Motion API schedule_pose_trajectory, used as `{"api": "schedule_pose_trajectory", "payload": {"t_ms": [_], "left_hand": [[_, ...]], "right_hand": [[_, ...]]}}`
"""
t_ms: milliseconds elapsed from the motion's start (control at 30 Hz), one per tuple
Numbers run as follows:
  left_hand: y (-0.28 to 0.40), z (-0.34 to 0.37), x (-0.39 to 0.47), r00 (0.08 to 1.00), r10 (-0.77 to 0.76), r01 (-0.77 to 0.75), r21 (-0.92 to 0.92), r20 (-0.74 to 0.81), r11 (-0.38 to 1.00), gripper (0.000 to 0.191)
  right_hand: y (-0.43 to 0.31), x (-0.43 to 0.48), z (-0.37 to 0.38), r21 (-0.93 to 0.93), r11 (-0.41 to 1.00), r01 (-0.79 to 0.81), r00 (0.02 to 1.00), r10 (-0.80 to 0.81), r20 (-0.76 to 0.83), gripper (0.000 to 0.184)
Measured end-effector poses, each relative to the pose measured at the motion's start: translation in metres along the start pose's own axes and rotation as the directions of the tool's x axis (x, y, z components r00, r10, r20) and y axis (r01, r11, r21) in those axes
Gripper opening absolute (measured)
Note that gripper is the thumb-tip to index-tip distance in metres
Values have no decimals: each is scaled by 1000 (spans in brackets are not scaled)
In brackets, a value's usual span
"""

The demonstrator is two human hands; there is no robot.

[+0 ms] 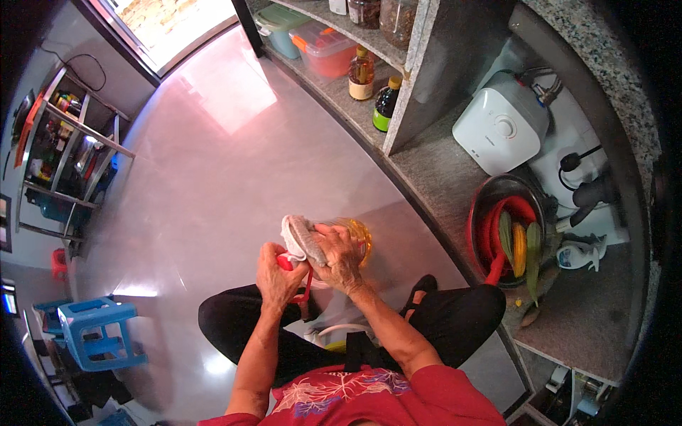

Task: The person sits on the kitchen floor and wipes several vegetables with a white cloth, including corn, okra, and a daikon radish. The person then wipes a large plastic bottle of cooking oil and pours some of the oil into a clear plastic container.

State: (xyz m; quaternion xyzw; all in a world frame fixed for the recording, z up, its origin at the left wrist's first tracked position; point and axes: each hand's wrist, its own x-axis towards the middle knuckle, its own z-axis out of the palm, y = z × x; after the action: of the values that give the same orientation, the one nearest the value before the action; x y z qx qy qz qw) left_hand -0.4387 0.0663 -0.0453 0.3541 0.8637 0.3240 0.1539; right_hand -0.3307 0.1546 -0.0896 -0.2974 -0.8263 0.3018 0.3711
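Observation:
A large clear plastic bottle with yellow liquid, which looks like cooking oil, lies tilted between my hands above the floor. My left hand grips its neck end, with the thumb beside the red cap. A red handle hangs below that hand. My right hand presses a greyish-white cloth against the bottle. The cloth folds over toward the cap and covers part of the bottle's side. Both hands hide much of the neck.
On the right, a cabinet shelf holds a white water heater, a red basin with loofah-like vegetables, and a spray bottle. Two sauce bottles stand on the lower shelf ahead. A blue plastic stool is at left, below a metal rack.

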Motion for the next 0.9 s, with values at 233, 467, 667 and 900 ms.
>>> {"api": "schedule_pose_trajectory", "payload": {"t_ms": [233, 467, 667, 900], "left_hand": [[-28, -15, -23, 998, -69, 68, -40, -3, 997, 42], [-25, -17, -24, 994, -106, 108, -88, 29, 990, 40], [-20, -15, -36, 988, 81, -63, -133, 132, 989, 38], [-12, -6, -49, 932, 319, -300, -125, 171, 946, 46]], "right_hand": [[79, -10, 36, 240, 851, -467, 871, 489, -40, 31], [191, -75, 54, 184, 484, -856, 483, 874, -51, 39], [131, -23, 29, 236, 700, -674, 739, 638, 217, 33], [36, 30, -2, 152, 975, -162, 797, 38, 603, 38]]}}
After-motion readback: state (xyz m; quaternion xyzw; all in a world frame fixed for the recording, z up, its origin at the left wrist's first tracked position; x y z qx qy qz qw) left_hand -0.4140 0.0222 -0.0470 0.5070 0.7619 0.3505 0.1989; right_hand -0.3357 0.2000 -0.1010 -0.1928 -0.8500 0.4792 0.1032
